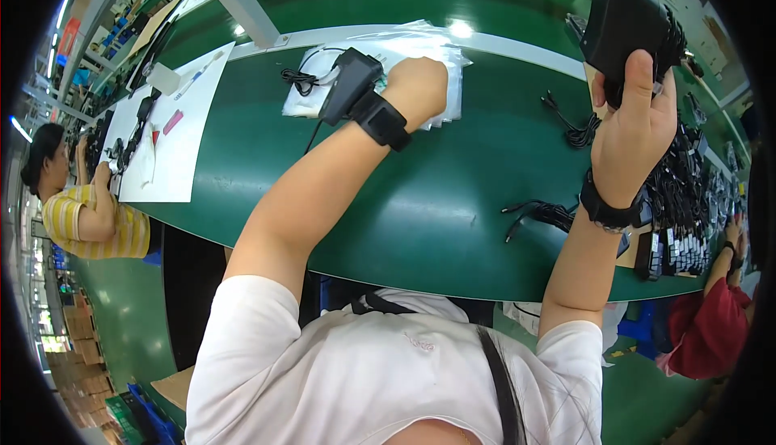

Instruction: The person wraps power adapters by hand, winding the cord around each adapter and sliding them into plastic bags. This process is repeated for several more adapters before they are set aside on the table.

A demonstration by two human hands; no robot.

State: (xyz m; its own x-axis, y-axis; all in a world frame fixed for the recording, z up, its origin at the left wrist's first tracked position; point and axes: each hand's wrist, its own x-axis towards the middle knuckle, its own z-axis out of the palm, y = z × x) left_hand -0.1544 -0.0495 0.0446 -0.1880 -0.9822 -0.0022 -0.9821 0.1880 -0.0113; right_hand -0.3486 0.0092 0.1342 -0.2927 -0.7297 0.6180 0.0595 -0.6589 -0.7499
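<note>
My left hand (pixel 419 89) is closed like a fist over a stack of clear plastic bags (pixel 447 105) at the far side of the green table. Its fingertips are hidden, so what they hold, if anything, does not show. Beside that wrist is a black power adapter (pixel 354 75), with a coiled black cable (pixel 299 81) to its left. High at the right, my right hand (pixel 638 126) grips another black power adapter (pixel 621 21) with its bundled cable (pixel 672 41), the thumb lying along the near side. Black bands circle both wrists.
Bundled black cables (pixel 550 215) lie on the green table (pixel 396 219) at right. Beyond them is a large pile of adapters and cables (pixel 679 194). A white sheet (pixel 182 150) carries small items at left. Other people (pixel 97 219) sit at both sides. A grey post (pixel 234 0) stands behind.
</note>
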